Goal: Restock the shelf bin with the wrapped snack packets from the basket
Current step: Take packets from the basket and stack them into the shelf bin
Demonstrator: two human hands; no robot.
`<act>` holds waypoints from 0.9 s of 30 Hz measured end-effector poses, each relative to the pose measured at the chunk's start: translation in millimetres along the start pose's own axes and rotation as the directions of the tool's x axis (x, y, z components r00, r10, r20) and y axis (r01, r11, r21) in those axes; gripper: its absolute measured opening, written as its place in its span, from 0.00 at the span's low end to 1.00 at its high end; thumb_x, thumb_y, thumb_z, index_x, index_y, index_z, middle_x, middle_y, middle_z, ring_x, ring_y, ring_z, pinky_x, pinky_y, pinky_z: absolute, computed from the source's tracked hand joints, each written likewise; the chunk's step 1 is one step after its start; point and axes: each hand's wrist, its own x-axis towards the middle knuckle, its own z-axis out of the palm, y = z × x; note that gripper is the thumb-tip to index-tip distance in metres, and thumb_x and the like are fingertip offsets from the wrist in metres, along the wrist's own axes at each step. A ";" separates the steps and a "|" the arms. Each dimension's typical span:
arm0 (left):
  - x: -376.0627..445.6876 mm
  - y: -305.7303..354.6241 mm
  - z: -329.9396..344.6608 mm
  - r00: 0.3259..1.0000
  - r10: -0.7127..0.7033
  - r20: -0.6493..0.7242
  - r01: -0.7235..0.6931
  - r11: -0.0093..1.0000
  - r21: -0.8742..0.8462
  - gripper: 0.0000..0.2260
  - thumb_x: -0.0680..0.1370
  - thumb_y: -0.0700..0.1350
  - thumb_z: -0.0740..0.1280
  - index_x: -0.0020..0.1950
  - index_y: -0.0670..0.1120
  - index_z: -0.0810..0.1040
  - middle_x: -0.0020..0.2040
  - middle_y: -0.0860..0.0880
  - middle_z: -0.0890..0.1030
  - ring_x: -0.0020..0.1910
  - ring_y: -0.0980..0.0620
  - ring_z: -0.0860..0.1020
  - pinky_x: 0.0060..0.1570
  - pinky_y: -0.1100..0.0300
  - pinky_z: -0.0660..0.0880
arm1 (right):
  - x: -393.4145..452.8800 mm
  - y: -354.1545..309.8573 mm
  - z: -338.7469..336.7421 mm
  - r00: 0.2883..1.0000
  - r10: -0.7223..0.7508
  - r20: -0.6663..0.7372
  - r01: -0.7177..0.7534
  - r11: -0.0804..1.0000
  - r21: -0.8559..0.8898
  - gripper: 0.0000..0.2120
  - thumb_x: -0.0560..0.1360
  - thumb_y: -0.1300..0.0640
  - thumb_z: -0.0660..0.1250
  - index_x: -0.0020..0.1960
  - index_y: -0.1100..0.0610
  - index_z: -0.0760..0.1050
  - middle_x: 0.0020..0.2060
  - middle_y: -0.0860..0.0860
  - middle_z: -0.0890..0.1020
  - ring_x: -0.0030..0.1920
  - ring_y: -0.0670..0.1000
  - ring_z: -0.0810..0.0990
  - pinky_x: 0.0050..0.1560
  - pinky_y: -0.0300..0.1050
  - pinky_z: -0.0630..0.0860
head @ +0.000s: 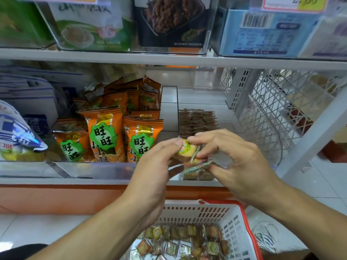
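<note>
From my head view, my left hand (152, 166) and right hand (231, 156) meet above the clear shelf bin (199, 98), fingers of both curled and pinching a small bunch of wrapped snack packets (189, 152) between them. Rows of the same packets already lie deep in that bin. Just left stand orange snack bags (105, 134). Below my wrists, the white basket (234, 222) with a red rim holds more loose packets.

The basket (234, 218) runs off the bottom edge, its near side unseen. Both hands hide most of the packets (189, 152) they hold. Top-shelf labels (293, 2) are cut off and blurred, unreadable.
</note>
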 end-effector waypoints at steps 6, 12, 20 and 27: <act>6.9 3.7 -8.3 0.982 0.069 -0.178 -0.090 0.990 -0.110 0.08 0.79 0.41 0.71 0.57 0.48 0.81 0.48 0.47 0.88 0.47 0.52 0.86 0.49 0.59 0.79 | 3.6 0.9 -6.5 0.892 0.432 0.135 -0.452 0.843 0.290 0.12 0.63 0.52 0.81 0.42 0.51 0.81 0.43 0.53 0.85 0.42 0.58 0.81 0.47 0.57 0.79; 4.5 0.1 -5.2 0.995 0.073 -0.070 -0.086 0.976 -0.201 0.07 0.78 0.35 0.70 0.53 0.43 0.76 0.50 0.39 0.87 0.47 0.46 0.86 0.47 0.59 0.83 | -0.6 4.6 7.1 0.678 0.651 0.342 -0.651 0.314 0.692 0.18 0.68 0.60 0.76 0.56 0.63 0.78 0.46 0.60 0.86 0.44 0.54 0.85 0.45 0.44 0.84; 8.3 -17.2 -3.9 0.987 0.150 -0.051 -0.151 0.988 -0.016 0.07 0.81 0.43 0.67 0.47 0.49 0.84 0.50 0.46 0.87 0.53 0.50 0.85 0.55 0.55 0.79 | 3.0 14.4 1.0 0.651 0.587 0.481 -0.712 0.252 0.656 0.17 0.72 0.58 0.74 0.59 0.62 0.81 0.54 0.61 0.85 0.49 0.54 0.85 0.47 0.43 0.82; 11.2 -27.6 -2.4 0.936 0.343 -0.085 -0.287 0.879 0.382 0.10 0.77 0.45 0.73 0.56 0.57 0.80 0.54 0.60 0.83 0.55 0.68 0.79 0.55 0.70 0.73 | 11.3 81.3 -34.6 0.702 0.703 0.115 -0.684 0.710 -0.170 0.16 0.69 0.58 0.80 0.52 0.51 0.76 0.44 0.43 0.81 0.46 0.46 0.81 0.40 0.29 0.71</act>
